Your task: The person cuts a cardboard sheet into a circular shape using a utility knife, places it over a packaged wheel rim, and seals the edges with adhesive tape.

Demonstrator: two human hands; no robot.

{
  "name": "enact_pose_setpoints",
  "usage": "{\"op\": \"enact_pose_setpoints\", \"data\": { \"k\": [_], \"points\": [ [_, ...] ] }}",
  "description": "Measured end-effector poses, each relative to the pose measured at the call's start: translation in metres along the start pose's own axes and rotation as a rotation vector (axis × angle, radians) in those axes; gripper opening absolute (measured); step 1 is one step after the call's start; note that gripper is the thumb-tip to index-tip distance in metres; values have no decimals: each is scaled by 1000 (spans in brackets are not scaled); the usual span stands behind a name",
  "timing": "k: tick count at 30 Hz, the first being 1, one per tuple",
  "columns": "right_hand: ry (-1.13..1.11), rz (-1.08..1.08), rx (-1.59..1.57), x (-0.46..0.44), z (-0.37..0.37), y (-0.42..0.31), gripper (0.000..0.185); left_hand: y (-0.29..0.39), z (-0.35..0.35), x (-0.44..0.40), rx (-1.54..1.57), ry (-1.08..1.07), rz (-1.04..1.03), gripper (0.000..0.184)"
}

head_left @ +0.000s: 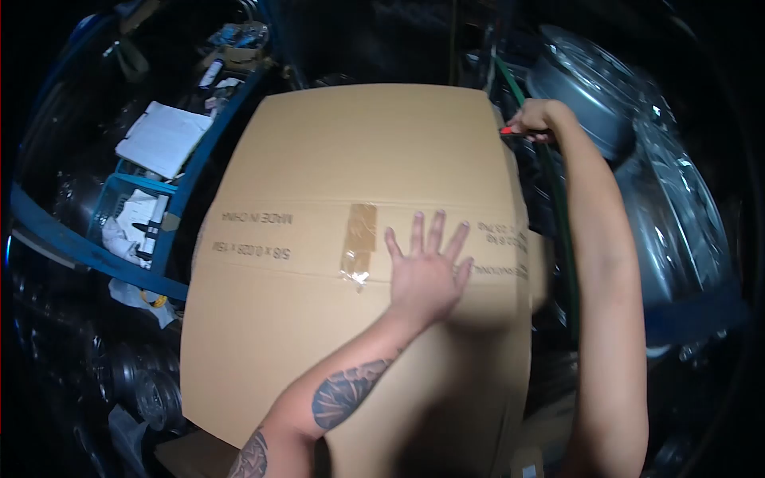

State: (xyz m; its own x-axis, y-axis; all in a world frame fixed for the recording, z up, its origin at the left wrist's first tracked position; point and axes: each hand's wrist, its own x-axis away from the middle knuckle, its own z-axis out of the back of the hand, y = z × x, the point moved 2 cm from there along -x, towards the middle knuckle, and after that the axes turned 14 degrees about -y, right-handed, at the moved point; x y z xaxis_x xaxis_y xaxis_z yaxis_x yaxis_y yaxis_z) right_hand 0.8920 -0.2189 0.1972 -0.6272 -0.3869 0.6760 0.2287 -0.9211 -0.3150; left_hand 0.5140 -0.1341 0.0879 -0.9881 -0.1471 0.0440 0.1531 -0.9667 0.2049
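A large sheet of brown cardboard point(319, 151) with upside-down printing lies in front of me, and a strip of tape point(360, 231) is stuck near its middle. Flat on the sheet, fingers spread, rests my left hand point(429, 275), just right of the tape. My right hand point(539, 121) is closed around a small tool with a red part point(507, 130) at the cardboard's upper right edge. The rest of the tool is dark and mostly hidden by the fingers.
Blue shelving on the left holds white papers point(165, 137) and a blue basket point(119, 187). Large metallic, plastic-wrapped round parts point(586, 88) stand at the right. Wrapped spools point(151, 390) sit at the lower left.
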Motion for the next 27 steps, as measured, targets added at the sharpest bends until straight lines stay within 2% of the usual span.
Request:
{"op": "enact_pose_setpoints", "data": {
  "k": [7,11,13,14,15,17,19,21,22,23,25,27],
  "points": [
    [99,44,242,100,-83,1,23,0,6,2,-15,-11,15,61],
    [-10,74,31,173,-147,34,36,0,6,5,-1,-25,27,61],
    [-104,82,42,207,-188,50,32,1,8,2,-7,-19,26,61],
    [-125,154,17,211,-214,63,33,-1,7,1,-12,-17,25,61],
    [62,85,47,237,-238,62,35,-1,4,3,-14,-21,23,61],
    [8,139,196,276,-280,64,35,-4,1,8,10,-52,24,62],
    [-55,-28,41,323,-320,63,34,0,7,4,29,-52,20,63],
    [181,94,30,353,-350,79,35,-2,8,5,30,-66,26,63],
    [199,112,23,364,-362,91,34,0,13,8,46,-87,24,62],
    [176,4,-78,396,-367,82,32,1,14,6,51,-78,21,63],
    [201,40,-35,432,-391,90,32,-2,10,7,59,-83,17,63],
    [5,8,-9,466,-413,96,31,-3,9,5,55,-85,18,63]
  ]
}}
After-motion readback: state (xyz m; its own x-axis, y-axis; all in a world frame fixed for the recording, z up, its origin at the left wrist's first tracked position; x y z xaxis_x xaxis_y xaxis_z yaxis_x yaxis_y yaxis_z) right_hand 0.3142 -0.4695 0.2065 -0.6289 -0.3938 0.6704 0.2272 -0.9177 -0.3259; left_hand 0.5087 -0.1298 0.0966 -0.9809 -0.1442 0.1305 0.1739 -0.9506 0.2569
